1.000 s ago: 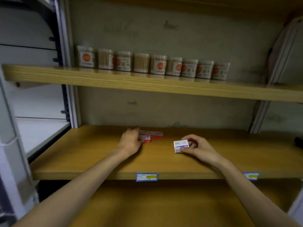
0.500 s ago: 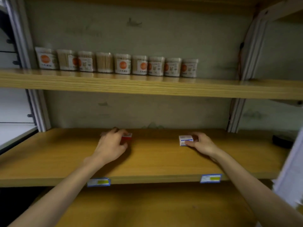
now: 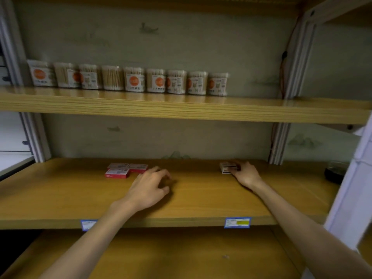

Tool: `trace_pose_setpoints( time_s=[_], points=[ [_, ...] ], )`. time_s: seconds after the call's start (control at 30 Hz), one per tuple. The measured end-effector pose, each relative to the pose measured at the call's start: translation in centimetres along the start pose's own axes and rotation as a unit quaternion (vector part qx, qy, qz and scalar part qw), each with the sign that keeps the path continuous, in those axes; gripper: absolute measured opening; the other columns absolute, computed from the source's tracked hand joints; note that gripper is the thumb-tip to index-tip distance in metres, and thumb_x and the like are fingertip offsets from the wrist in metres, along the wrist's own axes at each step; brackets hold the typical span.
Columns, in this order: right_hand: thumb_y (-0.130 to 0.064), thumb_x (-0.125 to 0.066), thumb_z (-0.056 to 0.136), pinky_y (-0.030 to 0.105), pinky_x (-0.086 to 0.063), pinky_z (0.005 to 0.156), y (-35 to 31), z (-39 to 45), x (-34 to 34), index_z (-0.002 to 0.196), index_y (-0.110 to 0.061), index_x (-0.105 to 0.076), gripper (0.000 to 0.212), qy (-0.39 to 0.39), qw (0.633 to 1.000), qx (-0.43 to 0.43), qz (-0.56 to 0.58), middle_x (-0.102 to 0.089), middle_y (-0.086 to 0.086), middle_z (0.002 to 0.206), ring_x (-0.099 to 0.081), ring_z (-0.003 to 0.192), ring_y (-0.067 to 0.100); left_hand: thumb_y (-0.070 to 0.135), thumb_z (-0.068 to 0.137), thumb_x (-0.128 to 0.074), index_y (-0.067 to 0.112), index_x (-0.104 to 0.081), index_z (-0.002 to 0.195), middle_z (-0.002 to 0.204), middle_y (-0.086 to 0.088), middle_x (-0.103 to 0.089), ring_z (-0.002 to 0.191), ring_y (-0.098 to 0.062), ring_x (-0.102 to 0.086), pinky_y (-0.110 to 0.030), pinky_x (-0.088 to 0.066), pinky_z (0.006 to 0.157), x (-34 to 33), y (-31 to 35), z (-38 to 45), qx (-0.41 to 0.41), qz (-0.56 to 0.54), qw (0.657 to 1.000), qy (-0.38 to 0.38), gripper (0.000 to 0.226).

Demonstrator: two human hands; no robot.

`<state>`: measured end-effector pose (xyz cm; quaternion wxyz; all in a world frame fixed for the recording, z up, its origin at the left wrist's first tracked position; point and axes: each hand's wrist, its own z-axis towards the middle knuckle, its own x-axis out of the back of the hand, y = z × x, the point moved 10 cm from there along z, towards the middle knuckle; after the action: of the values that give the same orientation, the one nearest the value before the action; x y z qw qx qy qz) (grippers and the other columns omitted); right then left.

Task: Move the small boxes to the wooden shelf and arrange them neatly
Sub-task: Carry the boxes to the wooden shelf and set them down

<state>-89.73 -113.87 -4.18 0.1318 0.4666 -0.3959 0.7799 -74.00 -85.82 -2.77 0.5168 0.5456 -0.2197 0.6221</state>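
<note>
Three small red-and-white boxes (image 3: 122, 170) lie flat together on the middle wooden shelf (image 3: 60, 194), left of centre, one in front of the other two. My left hand (image 3: 150, 186) hovers just right of them with loosely curled fingers and nothing in it. A small white-and-blue box (image 3: 227, 167) stands farther right near the back wall. My right hand (image 3: 245, 175) has its fingers on that box's right side.
A row of several cotton-swab jars (image 3: 128, 79) lines the upper shelf. A dark round object (image 3: 335, 172) sits at the shelf's far right. White uprights (image 3: 281, 141) frame the bay. Blue price tags (image 3: 237, 222) are stuck on the shelf's front edge.
My left hand has come off the red boxes and drawn back to the right, uncovering them. My right hand has slid the white box farther back and right.
</note>
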Motion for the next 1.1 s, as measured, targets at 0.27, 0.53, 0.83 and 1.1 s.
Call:
trace_pose_setpoints(
  time_s=[0.27, 0.53, 0.83, 1.1],
  points=[
    [-0.038, -0.058, 0.093, 0.04, -0.046, 0.097, -5.1, -3.3, 0.7, 0.134, -0.027, -0.058, 0.042, 0.06, 0.991, 0.061, -0.104, -0.06, 0.011, 0.133, -0.054, 0.124, 0.036, 0.039, 0.094, -0.059, 0.035, -0.058, 0.125, 0.136, 0.005, -0.054, 0.136, -0.021, -0.045, -0.043, -0.04, 0.108, 1.9, -0.8, -2.0, 0.017, 0.004, 0.999, 0.034, 0.03],
    [-0.032, -0.058, 0.097, 0.039, -0.041, 0.105, -20.1, -10.6, -5.6, 0.126, -0.032, -0.06, 0.03, -0.014, 0.974, 0.225, 0.021, -0.06, -0.005, 0.128, -0.049, 0.125, 0.017, 0.043, 0.093, -0.057, 0.036, -0.053, 0.13, 0.129, 0.006, -0.052, 0.122, -0.025, -0.053, -0.039, -0.042, 0.096, 6.3, -6.0, -7.0, 0.068, 0.069, 0.993, 0.072, 0.038],
    [-0.031, -0.063, 0.09, 0.036, -0.053, 0.086, -37.9, -19.0, -13.2, 0.105, -0.035, -0.065, 0.016, -0.055, 0.94, 0.319, 0.111, -0.063, -0.016, 0.099, -0.061, 0.089, 0.003, 0.045, 0.094, -0.051, 0.036, -0.051, 0.13, 0.124, 0.009, -0.053, 0.121, -0.018, -0.051, -0.037, -0.04, 0.094, 13.2, -16.3, -17.7, 0.094, 0.107, 0.983, 0.115, 0.037],
    [-0.028, -0.06, 0.095, 0.027, -0.054, 0.075, -54.0, -27.3, -21.0, 0.109, -0.032, -0.066, 0.016, -0.092, 0.912, 0.364, 0.163, -0.06, -0.016, 0.1, -0.06, 0.089, 0.002, 0.042, 0.094, -0.053, 0.032, -0.058, 0.123, 0.108, 0.011, -0.058, 0.093, -0.013, -0.059, -0.036, -0.05, 0.077, 20.9, -26.8, -29.0, 0.08, 0.087, 0.981, 0.151, 0.031]
  ],
)
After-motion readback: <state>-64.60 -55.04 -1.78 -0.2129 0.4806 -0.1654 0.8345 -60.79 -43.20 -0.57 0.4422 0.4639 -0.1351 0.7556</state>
